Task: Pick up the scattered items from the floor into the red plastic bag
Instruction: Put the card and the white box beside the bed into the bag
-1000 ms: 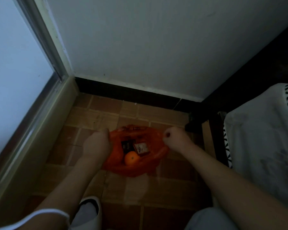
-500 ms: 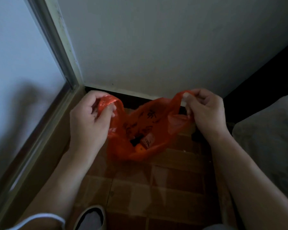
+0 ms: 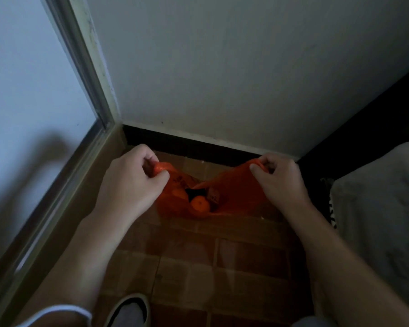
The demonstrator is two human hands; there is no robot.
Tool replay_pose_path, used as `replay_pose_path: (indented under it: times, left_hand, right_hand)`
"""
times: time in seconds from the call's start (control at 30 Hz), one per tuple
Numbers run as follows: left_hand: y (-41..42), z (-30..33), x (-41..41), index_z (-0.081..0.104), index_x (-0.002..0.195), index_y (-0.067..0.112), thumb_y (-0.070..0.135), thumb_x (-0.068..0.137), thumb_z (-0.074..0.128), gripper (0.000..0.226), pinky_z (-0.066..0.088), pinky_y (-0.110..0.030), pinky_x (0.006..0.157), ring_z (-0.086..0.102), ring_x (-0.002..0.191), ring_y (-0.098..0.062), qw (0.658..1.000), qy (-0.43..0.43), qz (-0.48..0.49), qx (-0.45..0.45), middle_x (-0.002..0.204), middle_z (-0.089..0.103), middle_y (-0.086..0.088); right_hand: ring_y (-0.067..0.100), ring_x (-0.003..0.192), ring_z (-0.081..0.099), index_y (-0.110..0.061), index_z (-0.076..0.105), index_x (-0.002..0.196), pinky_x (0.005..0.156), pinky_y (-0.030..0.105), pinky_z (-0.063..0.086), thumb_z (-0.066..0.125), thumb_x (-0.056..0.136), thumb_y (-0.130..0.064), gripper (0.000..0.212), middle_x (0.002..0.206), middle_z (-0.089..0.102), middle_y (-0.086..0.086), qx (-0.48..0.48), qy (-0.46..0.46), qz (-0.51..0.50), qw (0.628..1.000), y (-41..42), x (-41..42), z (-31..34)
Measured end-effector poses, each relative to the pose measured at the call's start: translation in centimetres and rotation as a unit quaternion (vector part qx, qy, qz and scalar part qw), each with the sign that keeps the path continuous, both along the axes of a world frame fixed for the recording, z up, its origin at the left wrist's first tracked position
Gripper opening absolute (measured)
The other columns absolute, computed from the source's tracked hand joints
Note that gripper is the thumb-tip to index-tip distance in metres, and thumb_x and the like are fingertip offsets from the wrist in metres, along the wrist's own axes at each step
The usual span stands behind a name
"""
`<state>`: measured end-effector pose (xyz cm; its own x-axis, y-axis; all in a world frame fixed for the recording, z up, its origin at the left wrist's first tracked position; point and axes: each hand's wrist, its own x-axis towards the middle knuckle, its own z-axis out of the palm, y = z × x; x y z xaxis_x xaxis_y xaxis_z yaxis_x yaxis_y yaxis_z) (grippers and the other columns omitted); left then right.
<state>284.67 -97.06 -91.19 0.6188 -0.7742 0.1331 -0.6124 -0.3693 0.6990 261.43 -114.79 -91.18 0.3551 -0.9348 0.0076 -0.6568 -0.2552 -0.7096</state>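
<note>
So there's a plain white wall at the far side with a window frame on the left, a grey blanket on the right, and a brown tiled floor with a shoe at the near edge. The red plastic bag sits in the middle near the far corner, mouth pulled open, with an orange and some dark packets inside that are too dim to make out. Left hand has a pinching grip on the bag's left handle, right hand the same on the right handle
</note>
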Motion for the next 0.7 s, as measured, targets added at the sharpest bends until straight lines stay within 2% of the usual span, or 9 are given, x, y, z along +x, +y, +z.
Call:
replay_pose_path:
  times: [0.1, 0.17, 0.23, 0.27, 0.37, 0.43, 0.47, 0.53, 0.7]
  left_hand:
    - [0.5, 0.4, 1.0, 0.06, 0.072, 0.03, 0.035, 0.09, 0.071, 0.021, 0.04, -0.025, 0.05, 0.06, 0.056, -0.009, 1.0, -0.018, -0.015, 0.015, 0.061, 0.063, 0.005]
    - [0.9, 0.5, 1.7, 0.064, 0.071, 0.028, 0.038, 0.093, 0.07, 0.025, 0.049, -0.031, 0.051, 0.063, 0.057, -0.01, 1.0, 0.0, -0.015, 0.008, 0.062, 0.066, 0.004]
    - [0.9, 0.6, 1.8, 0.067, 0.076, 0.028, 0.036, 0.095, 0.07, 0.021, 0.056, -0.034, 0.057, 0.066, 0.062, -0.011, 0.999, 0.037, -0.002, -0.02, 0.066, 0.069, 0.004]
    - [0.6, 0.7, 1.7, 0.069, 0.079, 0.028, 0.035, 0.096, 0.069, 0.019, 0.057, -0.033, 0.059, 0.067, 0.064, -0.012, 0.998, 0.056, 0.005, -0.034, 0.069, 0.07, 0.004]
    - [-0.5, 1.4, 1.5, 0.07, 0.086, 0.029, 0.031, 0.099, 0.067, 0.014, 0.053, -0.015, 0.062, 0.069, 0.071, -0.006, 0.995, 0.085, 0.002, -0.06, 0.076, 0.072, 0.01]
    - [-1.4, 2.6, 1.8, 0.07, 0.091, 0.029, 0.032, 0.1, 0.066, 0.011, 0.059, -0.025, 0.066, 0.069, 0.072, -0.005, 0.996, 0.067, -0.01, -0.057, 0.078, 0.071, 0.01]
    - [-1.8, 3.5, 2.1, 0.07, 0.093, 0.029, 0.033, 0.101, 0.065, 0.01, 0.061, -0.035, 0.067, 0.069, 0.073, -0.005, 0.997, 0.06, -0.015, -0.049, 0.08, 0.071, 0.01]
    - [-2.4, 6.1, 2.9, 0.068, 0.095, 0.03, 0.035, 0.101, 0.063, 0.01, 0.062, -0.043, 0.066, 0.068, 0.075, -0.006, 0.998, 0.054, -0.02, -0.036, 0.082, 0.07, 0.011]
    - [-3.2, 15.6, 3.7, 0.066, 0.102, 0.025, 0.037, 0.102, 0.062, 0.013, 0.058, -0.035, 0.062, 0.065, 0.074, -0.01, 0.998, 0.004, -0.063, -0.005, 0.082, 0.065, 0.011]
  right_hand:
    - [0.016, 0.063, 0.067, -0.024, 0.073, 0.08, 0.053, 0.041, 0.056, 0.067, 0.098, -0.03, 0.02, 0.071, 0.07, -0.001, -0.013, -0.016, -0.022, 1.0, -0.2, 0.3, 0.0]
    - [0.012, 0.063, 0.066, -0.023, 0.073, 0.081, 0.053, 0.037, 0.055, 0.066, 0.098, -0.03, 0.02, 0.071, 0.069, -0.002, -0.028, -0.019, -0.042, 0.999, -0.2, 0.5, -0.3]
    - [0.008, 0.065, 0.065, -0.025, 0.073, 0.08, 0.051, 0.027, 0.051, 0.067, 0.097, -0.028, 0.018, 0.07, 0.069, -0.006, -0.046, -0.035, -0.079, 0.995, -0.5, 0.9, -0.5]
    - [0.007, 0.064, 0.065, -0.028, 0.073, 0.079, 0.051, 0.024, 0.051, 0.068, 0.096, -0.028, 0.017, 0.07, 0.068, -0.008, -0.051, -0.048, -0.102, 0.992, -0.6, 1.3, -0.5]
    - [0.006, 0.065, 0.066, -0.028, 0.075, 0.084, 0.055, 0.028, 0.055, 0.07, 0.094, -0.031, 0.012, 0.072, 0.069, -0.01, -0.04, -0.078, -0.149, 0.985, -1.3, 2.4, -0.1]
    - [0.004, 0.068, 0.066, -0.026, 0.078, 0.089, 0.056, 0.025, 0.052, 0.07, 0.095, -0.033, 0.012, 0.075, 0.069, -0.012, -0.027, -0.075, -0.155, 0.985, -1.2, 2.9, 1.2]
    - [0.003, 0.07, 0.066, -0.026, 0.078, 0.091, 0.057, 0.022, 0.051, 0.07, 0.096, -0.033, 0.012, 0.077, 0.069, -0.014, -0.02, -0.073, -0.158, 0.985, -1.0, 3.1, 2.1]
    - [0.002, 0.073, 0.067, -0.028, 0.079, 0.094, 0.06, 0.022, 0.052, 0.069, 0.096, -0.034, 0.012, 0.078, 0.071, -0.015, -0.002, -0.074, -0.166, 0.983, -0.1, 3.1, 4.5]
    - [0.004, 0.071, 0.068, -0.03, 0.077, 0.095, 0.057, 0.022, 0.054, 0.067, 0.098, -0.034, 0.012, 0.077, 0.071, -0.012, 0.052, -0.073, -0.175, 0.98, 3.3, 2.8, 13.0]
